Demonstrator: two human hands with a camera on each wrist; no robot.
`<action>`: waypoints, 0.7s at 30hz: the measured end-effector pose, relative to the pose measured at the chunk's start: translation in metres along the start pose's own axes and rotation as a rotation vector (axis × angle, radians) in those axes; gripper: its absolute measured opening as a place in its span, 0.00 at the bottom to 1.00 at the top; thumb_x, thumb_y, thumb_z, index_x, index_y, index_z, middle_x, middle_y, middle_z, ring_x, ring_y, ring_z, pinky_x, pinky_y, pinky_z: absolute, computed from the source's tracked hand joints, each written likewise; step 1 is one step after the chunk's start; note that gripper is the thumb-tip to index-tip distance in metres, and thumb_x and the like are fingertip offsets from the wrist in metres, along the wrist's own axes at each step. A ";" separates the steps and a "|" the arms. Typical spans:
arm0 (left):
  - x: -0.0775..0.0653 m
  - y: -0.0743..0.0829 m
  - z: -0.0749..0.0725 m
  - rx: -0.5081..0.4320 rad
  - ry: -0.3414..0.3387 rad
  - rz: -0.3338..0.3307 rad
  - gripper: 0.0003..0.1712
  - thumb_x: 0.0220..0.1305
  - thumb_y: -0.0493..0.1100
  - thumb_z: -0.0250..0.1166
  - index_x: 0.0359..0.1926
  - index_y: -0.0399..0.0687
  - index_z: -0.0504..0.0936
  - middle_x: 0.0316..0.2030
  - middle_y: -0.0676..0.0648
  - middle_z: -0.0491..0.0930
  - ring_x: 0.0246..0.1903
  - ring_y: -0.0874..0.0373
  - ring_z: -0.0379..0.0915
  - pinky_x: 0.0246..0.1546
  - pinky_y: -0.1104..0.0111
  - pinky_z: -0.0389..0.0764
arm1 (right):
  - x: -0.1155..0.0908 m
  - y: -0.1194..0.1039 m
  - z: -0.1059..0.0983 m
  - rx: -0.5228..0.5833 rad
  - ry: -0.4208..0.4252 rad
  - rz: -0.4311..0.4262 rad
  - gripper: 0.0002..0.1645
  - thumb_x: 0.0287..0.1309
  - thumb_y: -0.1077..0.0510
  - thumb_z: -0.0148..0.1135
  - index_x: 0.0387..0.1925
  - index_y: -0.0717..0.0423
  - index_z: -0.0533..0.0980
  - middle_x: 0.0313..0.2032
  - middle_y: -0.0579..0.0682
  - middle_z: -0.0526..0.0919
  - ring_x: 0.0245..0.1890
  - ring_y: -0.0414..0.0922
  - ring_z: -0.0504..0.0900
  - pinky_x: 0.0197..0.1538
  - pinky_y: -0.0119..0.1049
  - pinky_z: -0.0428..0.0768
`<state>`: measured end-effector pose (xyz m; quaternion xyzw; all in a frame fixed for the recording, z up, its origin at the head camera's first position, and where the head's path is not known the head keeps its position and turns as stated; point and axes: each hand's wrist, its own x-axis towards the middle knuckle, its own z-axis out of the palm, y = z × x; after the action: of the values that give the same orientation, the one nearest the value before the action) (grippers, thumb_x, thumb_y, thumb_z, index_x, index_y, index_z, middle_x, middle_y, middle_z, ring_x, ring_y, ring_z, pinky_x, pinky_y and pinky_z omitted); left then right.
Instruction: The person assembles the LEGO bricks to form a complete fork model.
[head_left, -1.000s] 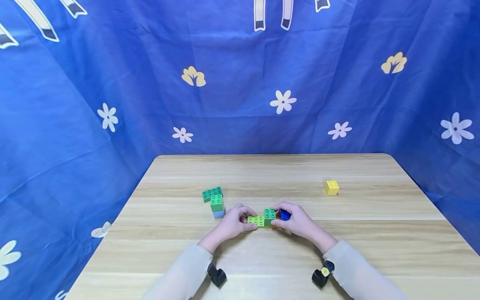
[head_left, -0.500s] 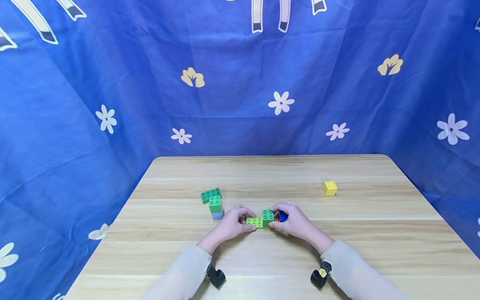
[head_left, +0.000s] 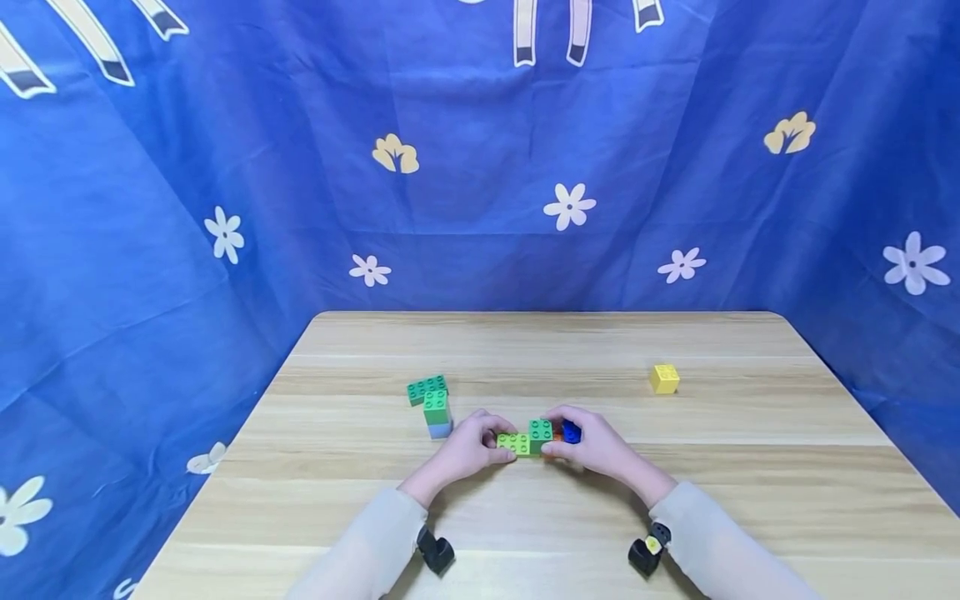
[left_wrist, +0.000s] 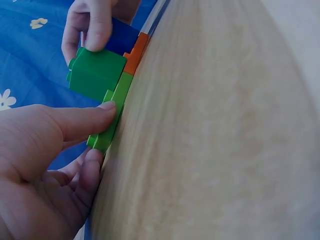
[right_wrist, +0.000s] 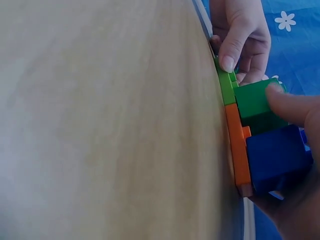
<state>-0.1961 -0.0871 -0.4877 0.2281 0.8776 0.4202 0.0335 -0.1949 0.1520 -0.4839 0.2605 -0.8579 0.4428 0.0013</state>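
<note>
My left hand (head_left: 467, 443) pinches a flat lime-green toy brick (head_left: 510, 442) by its long sides, thumb at the near side. A taller green brick (head_left: 541, 432) sits across the joint between the lime brick and a flat orange brick (right_wrist: 237, 145). With thumb and fingers, my right hand (head_left: 592, 440) grips this green brick from the right. Standing on the orange brick is a dark blue brick (right_wrist: 277, 157), partly covered by the right hand in the head view. The flat bricks lie end to end along the wooden table (head_left: 525, 533).
Left of the hands stands a small stack, a green brick (head_left: 436, 406) on a light blue brick (head_left: 439, 430). A dark green brick (head_left: 427, 389) lies just behind it. Farther back on the right is a yellow brick (head_left: 664, 379). A blue patterned cloth (head_left: 480, 167) hangs behind the table.
</note>
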 end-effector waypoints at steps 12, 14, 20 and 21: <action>0.000 0.000 -0.001 -0.003 -0.007 0.000 0.19 0.48 0.41 0.73 0.43 0.45 0.82 0.33 0.49 0.71 0.28 0.61 0.67 0.28 0.72 0.73 | 0.000 -0.003 0.000 0.100 0.009 0.120 0.22 0.52 0.45 0.67 0.48 0.47 0.78 0.46 0.46 0.78 0.45 0.45 0.74 0.48 0.43 0.74; 0.000 0.001 -0.001 -0.003 -0.006 0.000 0.19 0.47 0.41 0.73 0.43 0.45 0.82 0.32 0.49 0.71 0.28 0.61 0.67 0.28 0.72 0.73 | 0.001 -0.003 0.000 0.119 0.011 0.141 0.21 0.51 0.48 0.68 0.47 0.46 0.78 0.46 0.46 0.79 0.45 0.45 0.74 0.48 0.43 0.74; 0.000 0.002 -0.002 -0.001 -0.013 -0.006 0.19 0.47 0.41 0.73 0.43 0.45 0.82 0.32 0.48 0.71 0.28 0.61 0.67 0.29 0.72 0.73 | 0.003 -0.003 0.002 0.132 0.006 0.142 0.18 0.53 0.55 0.67 0.46 0.53 0.79 0.44 0.50 0.80 0.44 0.48 0.75 0.46 0.44 0.74; 0.000 0.002 -0.002 -0.001 -0.013 -0.006 0.19 0.47 0.41 0.73 0.43 0.45 0.82 0.32 0.48 0.71 0.28 0.61 0.67 0.29 0.72 0.73 | 0.003 -0.003 0.002 0.126 0.007 0.142 0.18 0.52 0.55 0.67 0.46 0.52 0.79 0.43 0.50 0.80 0.44 0.48 0.75 0.46 0.44 0.73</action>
<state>-0.1958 -0.0875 -0.4852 0.2280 0.8779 0.4192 0.0407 -0.1956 0.1479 -0.4820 0.1971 -0.8447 0.4956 -0.0433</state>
